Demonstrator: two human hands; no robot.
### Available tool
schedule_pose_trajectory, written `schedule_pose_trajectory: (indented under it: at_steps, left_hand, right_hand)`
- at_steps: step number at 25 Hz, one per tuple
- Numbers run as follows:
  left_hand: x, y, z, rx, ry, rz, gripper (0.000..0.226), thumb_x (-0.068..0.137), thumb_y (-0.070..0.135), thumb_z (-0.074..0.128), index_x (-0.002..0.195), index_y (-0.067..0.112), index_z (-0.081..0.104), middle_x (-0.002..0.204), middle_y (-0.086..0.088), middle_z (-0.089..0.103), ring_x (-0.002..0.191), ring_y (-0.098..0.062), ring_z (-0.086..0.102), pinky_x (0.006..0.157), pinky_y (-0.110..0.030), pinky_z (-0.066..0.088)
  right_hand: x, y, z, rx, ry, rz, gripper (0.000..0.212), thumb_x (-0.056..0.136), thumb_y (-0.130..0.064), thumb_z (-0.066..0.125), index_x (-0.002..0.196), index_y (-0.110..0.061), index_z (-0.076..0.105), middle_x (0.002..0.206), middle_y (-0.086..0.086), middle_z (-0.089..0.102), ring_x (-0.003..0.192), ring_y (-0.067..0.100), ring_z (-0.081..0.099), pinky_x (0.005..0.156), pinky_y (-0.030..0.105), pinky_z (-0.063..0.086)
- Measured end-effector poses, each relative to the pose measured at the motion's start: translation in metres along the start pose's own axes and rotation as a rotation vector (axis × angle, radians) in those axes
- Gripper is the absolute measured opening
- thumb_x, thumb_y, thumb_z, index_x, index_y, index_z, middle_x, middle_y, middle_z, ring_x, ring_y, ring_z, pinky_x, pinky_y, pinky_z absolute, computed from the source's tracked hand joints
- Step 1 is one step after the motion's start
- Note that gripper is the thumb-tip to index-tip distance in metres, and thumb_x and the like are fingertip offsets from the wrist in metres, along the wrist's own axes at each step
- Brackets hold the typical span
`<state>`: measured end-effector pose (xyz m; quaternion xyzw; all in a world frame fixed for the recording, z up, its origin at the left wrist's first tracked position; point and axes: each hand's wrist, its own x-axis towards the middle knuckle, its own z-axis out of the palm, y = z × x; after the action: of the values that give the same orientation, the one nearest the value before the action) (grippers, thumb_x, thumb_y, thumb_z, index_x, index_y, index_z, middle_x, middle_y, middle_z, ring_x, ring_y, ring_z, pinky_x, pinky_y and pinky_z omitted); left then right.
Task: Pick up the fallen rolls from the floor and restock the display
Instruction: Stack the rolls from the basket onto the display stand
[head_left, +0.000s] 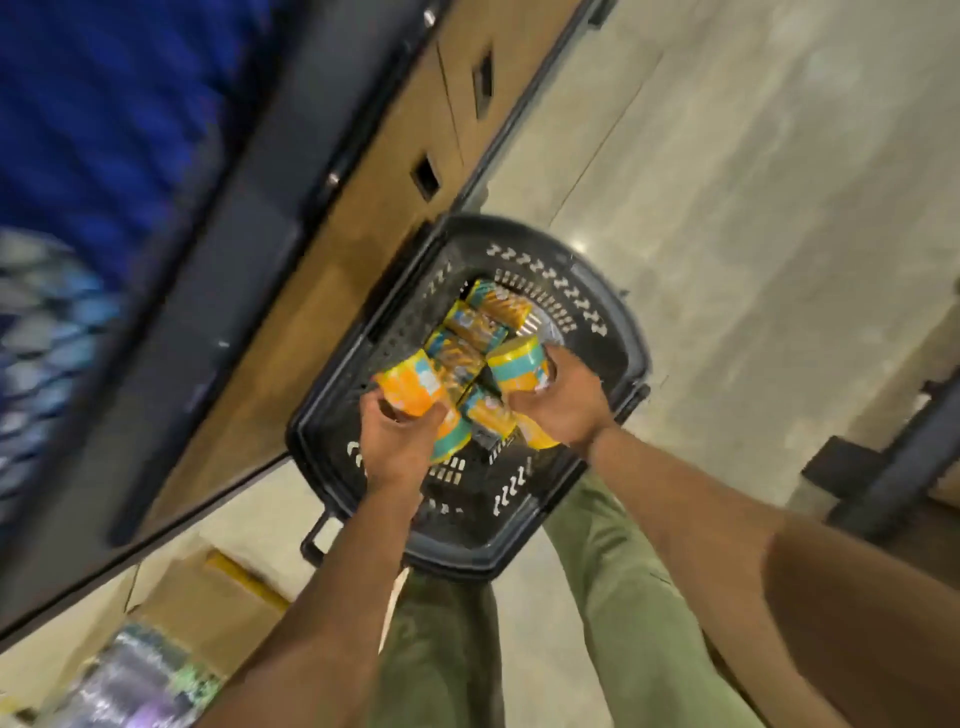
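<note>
From my remote seat I look straight down into a black basket (519, 224) standing on the pale floor (753, 208), just beside the wooden base of the display unit (374, 197). The left hand (395, 441) is over the basket's near-left side, its fingers clenched around an orange roll (410, 387) that it holds above the others. The right hand (561, 410) is close beside it, fingers wrapped around a teal-and-yellow roll (519, 366). Between and beyond the two hands lie more rolls (475, 325) in the same orange and teal wrapping, packed together along the basket's middle, and a few more show just below each hand. I cannot tell whether the held rolls touch the ones under them. Green trousers (613, 571) fill the lower part of the view, and a cardboard box (208, 608) sits on the floor at lower left. The shelf contents at upper left are too blurred to read.
</note>
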<state>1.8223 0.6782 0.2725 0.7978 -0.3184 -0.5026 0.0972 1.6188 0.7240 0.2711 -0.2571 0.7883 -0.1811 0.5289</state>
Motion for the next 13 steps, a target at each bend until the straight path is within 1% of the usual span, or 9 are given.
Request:
schedule_pose_trajectory:
  at_steps: [1, 2, 4, 5, 7, 8, 10, 12, 13]
  left_hand:
    - [-0.032, 0.024, -0.018, 0.012, -0.008, 0.009, 0.055, 0.072, 0.023, 0.09, 0.115, 0.021, 0.057, 0.095, 0.007, 0.072, 0.086, -0.009, 0.07, 0.088, -0.042, 0.06]
    - [-0.062, 0.048, -0.035, 0.027, -0.014, 0.041, 0.054, 0.07, 0.026, 0.09, 0.114, 0.024, 0.057, 0.095, 0.007, 0.072, 0.088, -0.011, 0.07, 0.088, -0.043, 0.06]
    - [-0.118, 0.097, -0.072, 0.027, -0.01, 0.109, 0.055, 0.069, 0.025, 0.09, 0.114, 0.02, 0.06, 0.095, 0.007, 0.073, 0.087, -0.011, 0.072, 0.088, -0.043, 0.06]
    - [-0.145, 0.119, -0.09, 0.016, -0.02, 0.137, 0.055, 0.069, 0.025, 0.09, 0.115, 0.018, 0.06, 0.096, 0.006, 0.074, 0.087, -0.012, 0.072, 0.089, -0.045, 0.06]
    - [-0.205, 0.151, -0.128, 0.0, -0.045, 0.177, 0.057, 0.065, 0.033, 0.089, 0.114, 0.022, 0.06, 0.099, 0.005, 0.075, 0.089, -0.014, 0.073, 0.089, -0.047, 0.059]
    - [-0.231, 0.163, -0.143, -0.018, -0.054, 0.22, 0.058, 0.062, 0.038, 0.087, 0.112, 0.027, 0.06, 0.1, 0.007, 0.075, 0.091, -0.013, 0.073, 0.089, -0.047, 0.059]
    - [-0.284, 0.184, -0.172, -0.064, -0.049, 0.284, 0.058, 0.062, 0.042, 0.086, 0.112, 0.032, 0.059, 0.102, 0.009, 0.074, 0.093, -0.011, 0.072, 0.089, -0.046, 0.06]
    - [-0.33, 0.204, -0.2, -0.108, -0.034, 0.34, 0.051, 0.072, 0.03, 0.088, 0.114, 0.035, 0.059, 0.101, 0.012, 0.072, 0.092, -0.007, 0.071, 0.087, -0.042, 0.06]
    - [-0.349, 0.212, -0.212, -0.141, -0.028, 0.358, 0.051, 0.073, 0.025, 0.088, 0.113, 0.036, 0.059, 0.1, 0.012, 0.072, 0.09, -0.007, 0.071, 0.085, -0.04, 0.06]
  right_hand:
    - [-0.032, -0.023, -0.02, 0.043, 0.009, 0.019, 0.046, 0.073, -0.026, 0.088, 0.111, -0.024, 0.064, 0.094, -0.011, 0.069, 0.09, 0.016, 0.067, 0.072, 0.021, 0.044]
    - [-0.061, -0.046, -0.037, 0.095, 0.029, 0.019, 0.046, 0.073, -0.027, 0.088, 0.109, -0.026, 0.061, 0.094, -0.011, 0.069, 0.088, 0.015, 0.068, 0.072, 0.025, 0.047]
    - [-0.115, -0.097, -0.066, 0.176, 0.08, 0.008, 0.057, 0.068, -0.037, 0.087, 0.116, -0.029, 0.057, 0.102, -0.008, 0.069, 0.093, 0.015, 0.069, 0.08, 0.031, 0.053]
    - [-0.143, -0.124, -0.08, 0.207, 0.101, 0.0, 0.064, 0.065, -0.041, 0.086, 0.12, -0.026, 0.057, 0.106, -0.007, 0.068, 0.095, 0.015, 0.068, 0.083, 0.034, 0.054]
    - [-0.203, -0.17, -0.109, 0.291, 0.102, -0.031, 0.065, 0.059, -0.045, 0.083, 0.114, -0.021, 0.059, 0.103, -0.004, 0.069, 0.091, 0.016, 0.068, 0.081, 0.036, 0.056]
    - [-0.227, -0.187, -0.119, 0.345, 0.103, -0.059, 0.062, 0.058, -0.046, 0.082, 0.11, -0.023, 0.059, 0.102, -0.003, 0.07, 0.09, 0.016, 0.07, 0.079, 0.036, 0.058]
    - [-0.273, -0.219, -0.143, 0.426, 0.075, -0.135, 0.053, 0.066, -0.037, 0.085, 0.111, -0.025, 0.059, 0.103, 0.0, 0.072, 0.089, 0.013, 0.072, 0.075, 0.035, 0.061]
    - [-0.307, -0.249, -0.158, 0.467, 0.03, -0.207, 0.042, 0.079, -0.022, 0.085, 0.114, -0.019, 0.061, 0.101, 0.003, 0.072, 0.08, 0.005, 0.07, 0.068, 0.026, 0.058]
    - [-0.318, -0.26, -0.165, 0.472, -0.001, -0.24, 0.037, 0.083, -0.017, 0.083, 0.114, -0.017, 0.062, 0.099, 0.003, 0.073, 0.076, 0.003, 0.069, 0.065, 0.023, 0.057]
